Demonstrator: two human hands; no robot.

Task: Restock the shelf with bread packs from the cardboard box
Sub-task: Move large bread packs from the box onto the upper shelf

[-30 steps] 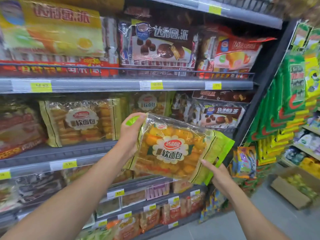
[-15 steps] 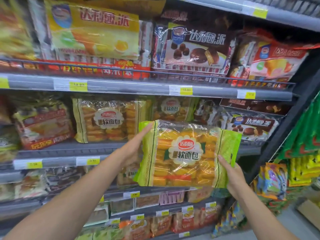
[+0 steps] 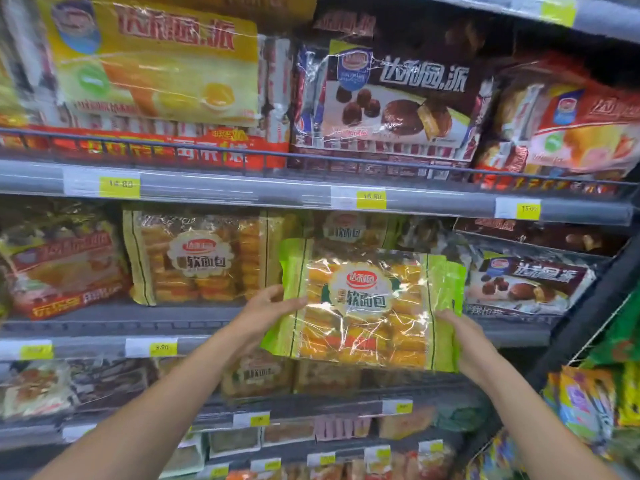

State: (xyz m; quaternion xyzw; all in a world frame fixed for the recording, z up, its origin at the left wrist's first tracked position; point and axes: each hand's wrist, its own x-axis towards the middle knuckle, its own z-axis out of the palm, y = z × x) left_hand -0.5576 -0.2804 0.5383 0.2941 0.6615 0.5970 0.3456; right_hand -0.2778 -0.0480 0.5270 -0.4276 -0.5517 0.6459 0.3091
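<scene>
shop | stocked shelves (image 3: pixel 311 197) | yellow price tags (image 3: pixel 119 184) | packaged snacks (image 3: pixel 388 98)

Head camera faces the shelf (image 3: pixel 242 194) close, level.

Bright, even shop light glares white off the bread pack (image 3: pixel 367 306), recesses under each shelf (image 3: pixel 242 191) sit dimmer, shelf edges bow toward the view's corners, and everything looks softly smeared.
</scene>
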